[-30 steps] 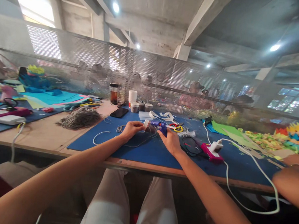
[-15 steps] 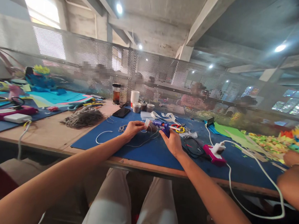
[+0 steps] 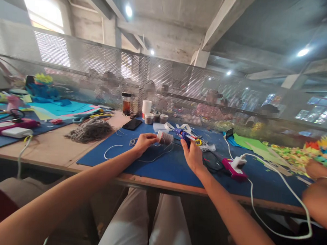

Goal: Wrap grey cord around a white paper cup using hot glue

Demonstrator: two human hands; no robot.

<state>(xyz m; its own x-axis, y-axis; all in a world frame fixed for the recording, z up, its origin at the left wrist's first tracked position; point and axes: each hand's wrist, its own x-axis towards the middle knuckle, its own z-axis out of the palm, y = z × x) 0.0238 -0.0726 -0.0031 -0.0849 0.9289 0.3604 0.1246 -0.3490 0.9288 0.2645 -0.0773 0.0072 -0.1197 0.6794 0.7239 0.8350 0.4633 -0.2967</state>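
Note:
My left hand [image 3: 146,144] pinches the white rim of a small cup [image 3: 165,138] wrapped in grey cord, lying on its side above the blue mat [image 3: 140,171]. A loose grey cord [image 3: 158,158] trails from the cup over the mat. To the right, my right hand [image 3: 192,154] is closed round a blue glue gun [image 3: 186,135], whose nozzle points up and left, apart from the cup. White ribbon [image 3: 186,127] lies behind the glue gun.
A bundle of grey cord [image 3: 90,130], a phone [image 3: 132,124], small cups [image 3: 149,118] and a lidded jar [image 3: 126,103] stand or lie to the left and behind. A magenta power strip [image 3: 234,169] with white cable is at right. Another person's arm [image 3: 319,196] rests at the far right.
The glue gun in my right hand has moved away from the cup, to the right, and its nozzle has tilted up. My left hand still holds the cup.

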